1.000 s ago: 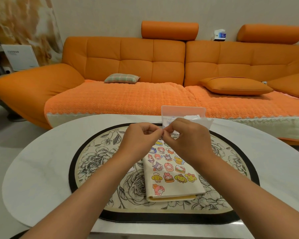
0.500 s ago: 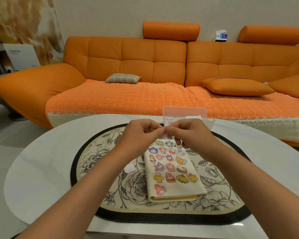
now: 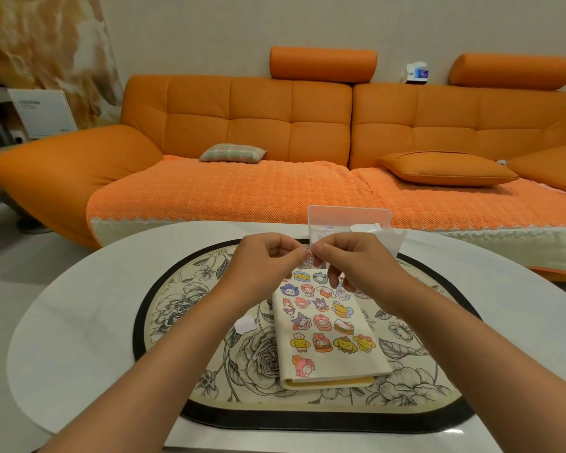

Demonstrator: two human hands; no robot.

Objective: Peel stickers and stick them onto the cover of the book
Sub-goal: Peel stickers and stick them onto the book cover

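Note:
A cream book (image 3: 332, 331) lies on the floral mat, its cover carrying several cartoon stickers. Above its far end my left hand (image 3: 268, 259) and my right hand (image 3: 350, 259) meet fingertip to fingertip, both pinching one small sticker piece (image 3: 308, 256) between thumbs and forefingers. The piece is mostly hidden by the fingers. A small white scrap of backing paper (image 3: 246, 323) lies on the mat left of the book.
A clear plastic box (image 3: 350, 220) with white paper pieces stands just behind my hands. The black-rimmed floral mat (image 3: 190, 308) covers the middle of the white oval table (image 3: 79, 322). An orange sofa (image 3: 275, 132) runs along behind the table.
Both hands have risen slightly and shifted toward the far end of the book, staying pinched together. More of the book's cover shows now.

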